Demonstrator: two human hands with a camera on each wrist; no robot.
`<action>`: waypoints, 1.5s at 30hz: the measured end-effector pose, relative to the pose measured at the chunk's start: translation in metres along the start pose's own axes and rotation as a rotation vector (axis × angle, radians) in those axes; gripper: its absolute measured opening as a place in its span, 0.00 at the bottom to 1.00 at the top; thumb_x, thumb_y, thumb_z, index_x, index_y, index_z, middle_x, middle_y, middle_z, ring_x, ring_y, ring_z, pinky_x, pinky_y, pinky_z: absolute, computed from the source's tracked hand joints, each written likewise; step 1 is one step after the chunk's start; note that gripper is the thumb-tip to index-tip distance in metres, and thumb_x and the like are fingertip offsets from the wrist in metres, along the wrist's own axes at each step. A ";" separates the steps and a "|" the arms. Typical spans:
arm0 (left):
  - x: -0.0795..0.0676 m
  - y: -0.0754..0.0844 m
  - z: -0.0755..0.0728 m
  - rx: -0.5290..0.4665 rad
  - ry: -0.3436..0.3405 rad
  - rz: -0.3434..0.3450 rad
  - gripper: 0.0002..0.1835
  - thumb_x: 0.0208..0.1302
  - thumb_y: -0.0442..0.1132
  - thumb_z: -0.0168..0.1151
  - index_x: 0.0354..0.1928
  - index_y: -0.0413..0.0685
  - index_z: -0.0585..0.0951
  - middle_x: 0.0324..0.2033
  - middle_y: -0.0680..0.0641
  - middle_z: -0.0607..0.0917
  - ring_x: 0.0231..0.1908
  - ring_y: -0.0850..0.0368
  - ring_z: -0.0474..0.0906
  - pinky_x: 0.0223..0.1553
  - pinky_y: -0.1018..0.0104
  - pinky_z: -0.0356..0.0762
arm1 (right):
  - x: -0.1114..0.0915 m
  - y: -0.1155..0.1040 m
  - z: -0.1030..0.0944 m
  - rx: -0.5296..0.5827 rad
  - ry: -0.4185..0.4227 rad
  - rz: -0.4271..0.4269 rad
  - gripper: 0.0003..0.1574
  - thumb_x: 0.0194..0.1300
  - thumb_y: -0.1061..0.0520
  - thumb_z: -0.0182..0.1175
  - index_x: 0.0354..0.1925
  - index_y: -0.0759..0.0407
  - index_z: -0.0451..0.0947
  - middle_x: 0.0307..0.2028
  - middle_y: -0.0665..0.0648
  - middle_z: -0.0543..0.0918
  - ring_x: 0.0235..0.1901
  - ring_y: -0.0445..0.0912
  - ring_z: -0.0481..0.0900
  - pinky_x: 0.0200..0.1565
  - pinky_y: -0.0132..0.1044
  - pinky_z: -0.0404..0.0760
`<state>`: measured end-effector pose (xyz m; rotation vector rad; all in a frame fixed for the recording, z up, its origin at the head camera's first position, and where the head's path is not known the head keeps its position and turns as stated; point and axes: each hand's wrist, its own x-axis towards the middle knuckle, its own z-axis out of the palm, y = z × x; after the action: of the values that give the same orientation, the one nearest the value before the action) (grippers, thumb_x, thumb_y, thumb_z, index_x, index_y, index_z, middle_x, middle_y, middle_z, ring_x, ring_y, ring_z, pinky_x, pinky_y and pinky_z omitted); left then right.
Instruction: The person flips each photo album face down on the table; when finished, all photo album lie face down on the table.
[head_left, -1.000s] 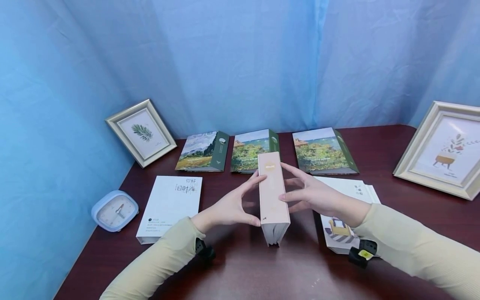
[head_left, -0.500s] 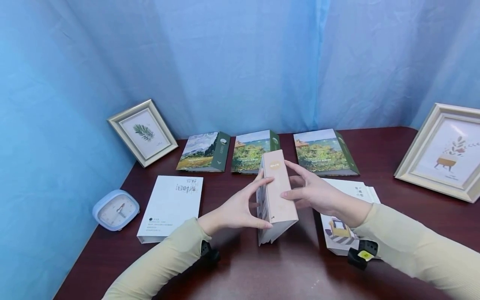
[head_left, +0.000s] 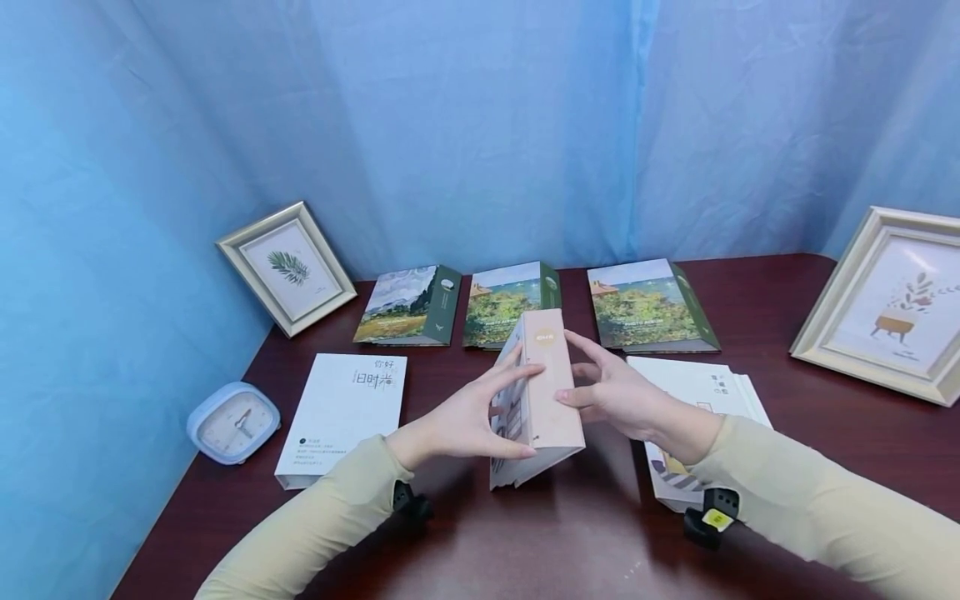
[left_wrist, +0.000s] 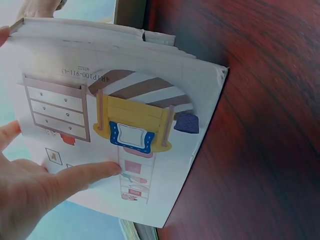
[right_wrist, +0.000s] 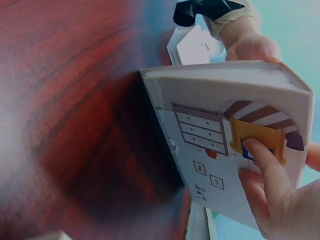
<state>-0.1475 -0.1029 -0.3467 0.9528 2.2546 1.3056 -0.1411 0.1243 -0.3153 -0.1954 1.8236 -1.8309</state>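
A thick photo album (head_left: 553, 392) with a pale pink spine is held spine up over the middle of the table, its lower edge leaning to the left. White covers with drawn furniture show in both wrist views; a chest of drawers (right_wrist: 200, 132) is among the drawings. My left hand (head_left: 468, 417) holds the left side, with fingertips on the spine and on the cover (left_wrist: 165, 185). From the right, my right hand (head_left: 626, 400) grips the album, its thumb on the spine and its other fingers against the far cover. Whether the lower edge touches the table is unclear.
White albums lie left (head_left: 341, 417) and right (head_left: 678, 379) on the dark table (head_left: 540, 558). Behind are green-spined albums (head_left: 408, 304), (head_left: 506, 292), (head_left: 648, 304). A blue clock (head_left: 234, 422) and picture frames (head_left: 288, 267), (head_left: 885, 300) stand at the sides.
The album first shifted right, then back left. Its lower edge has swung left, so more of the left cover shows. Both hands have stayed on it.
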 end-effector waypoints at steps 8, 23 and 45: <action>-0.007 -0.004 -0.009 0.042 -0.024 0.000 0.45 0.51 0.40 0.73 0.71 0.62 0.60 0.75 0.55 0.38 0.74 0.52 0.41 0.59 0.43 0.69 | 0.005 0.010 0.009 0.078 0.023 0.011 0.55 0.65 0.69 0.53 0.75 0.51 0.29 0.60 0.74 0.62 0.42 0.47 0.82 0.45 0.44 0.82; -0.009 -0.004 -0.014 0.308 -0.109 -0.017 0.41 0.52 0.48 0.71 0.69 0.57 0.65 0.75 0.49 0.42 0.73 0.50 0.44 0.66 0.49 0.60 | 0.016 0.029 0.011 0.120 0.001 0.116 0.55 0.66 0.70 0.51 0.75 0.51 0.26 0.47 0.66 0.76 0.41 0.50 0.84 0.46 0.51 0.81; 0.003 -0.004 0.005 0.658 -0.185 -0.042 0.38 0.53 0.54 0.70 0.65 0.52 0.71 0.70 0.38 0.59 0.69 0.41 0.56 0.68 0.51 0.58 | 0.030 0.066 0.003 0.049 0.006 0.175 0.58 0.65 0.69 0.54 0.74 0.57 0.23 0.42 0.61 0.81 0.38 0.47 0.83 0.42 0.49 0.83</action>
<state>-0.1482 -0.0994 -0.3528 1.1596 2.5711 0.4139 -0.1469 0.1124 -0.3863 -0.0113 1.7393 -1.7535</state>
